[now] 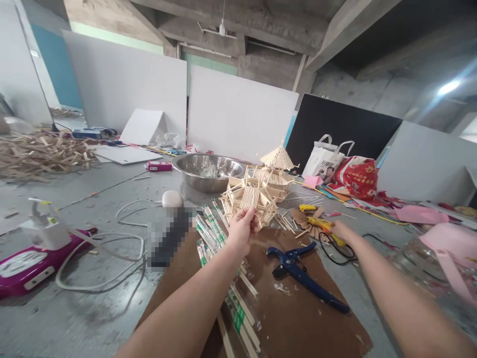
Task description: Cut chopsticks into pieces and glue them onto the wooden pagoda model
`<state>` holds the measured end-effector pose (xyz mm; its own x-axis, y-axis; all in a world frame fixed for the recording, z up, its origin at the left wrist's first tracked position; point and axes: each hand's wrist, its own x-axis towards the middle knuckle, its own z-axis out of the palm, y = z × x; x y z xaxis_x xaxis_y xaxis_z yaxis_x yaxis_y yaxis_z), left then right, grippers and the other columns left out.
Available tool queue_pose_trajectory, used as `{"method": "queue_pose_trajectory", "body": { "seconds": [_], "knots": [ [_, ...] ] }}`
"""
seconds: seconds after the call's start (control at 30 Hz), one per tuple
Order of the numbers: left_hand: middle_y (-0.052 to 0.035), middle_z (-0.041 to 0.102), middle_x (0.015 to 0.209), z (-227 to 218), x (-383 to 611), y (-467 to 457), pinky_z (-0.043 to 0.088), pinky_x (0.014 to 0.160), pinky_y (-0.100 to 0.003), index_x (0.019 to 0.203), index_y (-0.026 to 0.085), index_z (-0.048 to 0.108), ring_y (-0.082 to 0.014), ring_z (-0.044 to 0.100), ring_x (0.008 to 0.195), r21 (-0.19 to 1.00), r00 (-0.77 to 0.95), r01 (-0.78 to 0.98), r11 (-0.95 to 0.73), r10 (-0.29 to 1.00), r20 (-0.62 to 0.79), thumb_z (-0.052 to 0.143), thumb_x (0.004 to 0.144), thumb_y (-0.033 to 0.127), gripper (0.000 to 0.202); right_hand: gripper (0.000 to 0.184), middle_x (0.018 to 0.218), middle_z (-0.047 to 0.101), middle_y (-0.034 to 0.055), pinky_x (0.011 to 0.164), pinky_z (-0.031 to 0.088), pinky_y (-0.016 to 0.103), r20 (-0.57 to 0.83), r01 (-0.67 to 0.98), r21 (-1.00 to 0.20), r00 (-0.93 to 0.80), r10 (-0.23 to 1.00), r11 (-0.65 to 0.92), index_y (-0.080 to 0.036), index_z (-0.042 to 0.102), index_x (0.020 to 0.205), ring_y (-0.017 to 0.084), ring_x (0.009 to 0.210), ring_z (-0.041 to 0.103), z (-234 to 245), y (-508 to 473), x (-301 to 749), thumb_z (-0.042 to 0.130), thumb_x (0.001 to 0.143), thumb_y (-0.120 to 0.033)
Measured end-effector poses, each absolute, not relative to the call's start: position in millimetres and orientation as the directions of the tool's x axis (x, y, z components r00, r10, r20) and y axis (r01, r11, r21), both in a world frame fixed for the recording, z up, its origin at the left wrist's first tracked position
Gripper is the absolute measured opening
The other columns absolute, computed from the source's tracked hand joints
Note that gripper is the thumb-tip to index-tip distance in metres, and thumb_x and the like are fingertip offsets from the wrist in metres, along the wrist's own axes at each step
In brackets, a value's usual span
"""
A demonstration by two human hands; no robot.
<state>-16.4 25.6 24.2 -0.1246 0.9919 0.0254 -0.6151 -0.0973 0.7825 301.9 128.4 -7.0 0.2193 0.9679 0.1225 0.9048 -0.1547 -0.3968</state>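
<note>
My left hand (244, 223) pinches a small panel of wooden sticks (252, 197) laid side by side. Just behind it stands a model building (278, 158) made of pale sticks, with a pointed roof. Off to the right, my right hand (338, 229) is closed around a yellow glue gun (321, 223), which rests by a brown fan-shaped piece; a black cord curls beneath. Between my forearms, a blue-handled cutter (303, 273) lies on a brown board (286, 328). Bundles of sticks in clear and green wrappers (210, 233) lie beside my left forearm.
Behind the left hand sits a steel bowl (208, 186). Purple power strips (40, 263) and white cable lie left, near a heap of wood strips (40, 156). Bags (322, 161) and coloured paper are at back right, a pink-covered clear container (421, 258) nearer.
</note>
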Motion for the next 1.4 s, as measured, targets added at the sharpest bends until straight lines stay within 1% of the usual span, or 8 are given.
{"method": "queue_pose_trajectory", "body": {
  "seconds": [0.13, 0.27, 0.53, 0.83, 1.03, 1.17, 1.27, 1.4],
  "knots": [
    [0.0069, 0.044, 0.042, 26, -19, 28, 0.025, 0.034, -0.014, 0.064, 0.015, 0.049, -0.0022, 0.036, 0.033, 0.802, -0.183, -0.581, -0.142, 0.982, 0.041, 0.065, 0.058, 0.040, 0.030, 0.030, 0.106, 0.053, 0.0065, 0.073, 0.046, 0.038, -0.093, 0.772, -0.527, 0.363, 0.927, -0.356, -0.015, 0.049, 0.108, 0.017, 0.088, 0.054, 2, 120, 298, 0.047, 0.081, -0.030],
    [0.0066, 0.044, 0.041, 26, -20, 29, 0.024, 0.033, -0.014, 0.060, 0.015, 0.048, -0.0026, 0.035, 0.032, 0.811, -0.223, -0.556, -0.181, 0.973, 0.064, 0.063, 0.060, 0.038, 0.027, 0.026, 0.099, 0.055, 0.0054, 0.067, 0.048, 0.032, -0.128, 0.615, -0.691, 0.415, 0.901, -0.381, -0.016, 0.051, 0.103, 0.014, 0.080, 0.056, 19, 107, 298, 0.045, 0.082, -0.030],
    [0.0067, 0.043, 0.040, 28, -22, 31, 0.022, 0.031, -0.015, 0.057, 0.016, 0.046, -0.0029, 0.033, 0.030, 0.821, -0.274, -0.528, -0.215, 0.959, 0.075, 0.061, 0.062, 0.034, 0.024, 0.019, 0.049, 0.053, -0.0018, 0.036, 0.041, 0.023, 0.082, 0.392, -0.918, 0.338, 0.938, -0.060, -0.018, 0.054, 0.069, 0.011, 0.038, 0.048, 80, 87, 283, 0.058, 0.069, -0.037],
    [0.0069, 0.041, 0.037, 25, -21, 33, 0.023, 0.030, -0.015, 0.056, 0.016, 0.045, -0.0029, 0.033, 0.029, 0.838, -0.286, -0.502, -0.216, 0.955, 0.076, 0.059, 0.064, 0.035, 0.025, 0.027, 0.060, 0.056, -0.0028, 0.038, 0.040, 0.019, 0.143, 0.278, -0.949, -0.035, 0.989, 0.147, -0.018, 0.059, 0.079, 0.006, 0.042, 0.046, 130, 50, 211, 0.068, 0.056, -0.027],
    [0.0071, 0.041, 0.038, 23, -20, 33, 0.024, 0.030, -0.014, 0.056, 0.016, 0.045, -0.0026, 0.032, 0.028, 0.860, -0.307, -0.463, -0.216, 0.949, 0.073, 0.057, 0.066, 0.034, 0.024, 0.028, 0.068, 0.059, -0.0004, 0.039, 0.036, 0.020, 0.139, 0.592, -0.744, -0.317, 0.938, 0.310, -0.016, 0.059, 0.082, 0.005, 0.040, 0.042, 139, 43, 164, 0.065, 0.059, -0.029],
    [0.0065, 0.042, 0.039, 20, -22, 34, 0.024, 0.031, -0.014, 0.056, 0.016, 0.047, -0.0030, 0.033, 0.029, 0.882, -0.323, -0.421, -0.210, 0.944, 0.071, 0.055, 0.068, 0.030, 0.020, 0.029, 0.069, 0.060, 0.0008, 0.048, 0.041, 0.025, 0.230, 0.801, -0.406, -0.375, 0.898, 0.439, -0.018, 0.060, 0.083, 0.011, 0.052, 0.052, 138, 50, 150, 0.062, 0.062, -0.038],
    [0.0058, 0.043, 0.039, 18, -22, 35, 0.024, 0.032, -0.015, 0.055, 0.016, 0.048, -0.0037, 0.035, 0.030, 0.895, -0.328, -0.394, -0.207, 0.942, 0.073, 0.054, 0.068, 0.029, 0.020, 0.034, 0.077, 0.062, 0.0032, 0.060, 0.042, 0.030, 0.298, 0.847, -0.191, -0.431, 0.852, 0.496, -0.021, 0.061, 0.088, 0.017, 0.068, 0.057, 138, 55, 145, 0.057, 0.066, -0.046],
    [0.0055, 0.043, 0.040, 15, -23, 38, 0.024, 0.033, -0.015, 0.056, 0.016, 0.049, -0.0044, 0.035, 0.032, 0.905, -0.336, -0.371, -0.208, 0.939, 0.078, 0.054, 0.069, 0.029, 0.019, 0.035, 0.078, 0.064, 0.0046, 0.061, 0.042, 0.031, 0.266, 0.871, -0.089, -0.446, 0.854, 0.483, -0.022, 0.061, 0.089, 0.019, 0.070, 0.058, 138, 53, 139, 0.052, 0.069, -0.050]
  ]
}}
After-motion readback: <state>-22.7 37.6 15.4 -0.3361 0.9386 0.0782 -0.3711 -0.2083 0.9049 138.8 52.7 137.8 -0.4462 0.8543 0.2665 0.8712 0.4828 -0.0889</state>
